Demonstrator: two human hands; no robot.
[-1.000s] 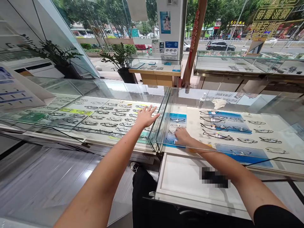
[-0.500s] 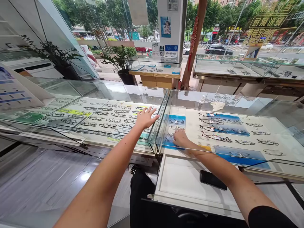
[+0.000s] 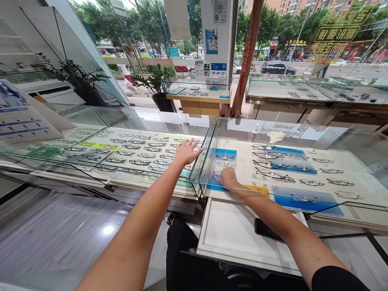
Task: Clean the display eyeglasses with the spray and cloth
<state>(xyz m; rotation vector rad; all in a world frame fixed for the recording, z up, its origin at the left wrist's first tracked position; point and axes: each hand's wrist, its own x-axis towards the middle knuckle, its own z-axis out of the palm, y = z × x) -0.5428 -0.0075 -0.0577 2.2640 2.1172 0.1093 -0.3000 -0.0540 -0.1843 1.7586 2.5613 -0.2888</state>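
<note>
My left hand (image 3: 188, 152) lies with fingers spread on the glass top of the left display case (image 3: 157, 121), above rows of eyeglasses. Inside the right display case (image 3: 306, 133), my right hand (image 3: 228, 177) is closed, low over a blue mat (image 3: 226, 152). Its fingertips are hidden, so I cannot make out what they hold. A pair of eyeglasses (image 3: 216, 176) lies at its left edge, touching or nearly so. Another pair of eyeglasses (image 3: 225, 157) sits farther back on the mat. A yellow cloth or card (image 3: 257, 190) shows beside my right wrist.
More eyeglasses (image 3: 311, 182) fill the right case, with a spray bottle (image 3: 255, 132) and a crumpled cloth (image 3: 275, 138) towards the back. Below my right forearm, a black phone (image 3: 266, 230) lies in a pulled-out white drawer (image 3: 236, 226). A desk calendar (image 3: 30, 115) stands at left.
My right hand has shifted slightly left and down on the blue mat, and more of the yellow item shows. My left hand stays in place. The view has tilted slightly.
</note>
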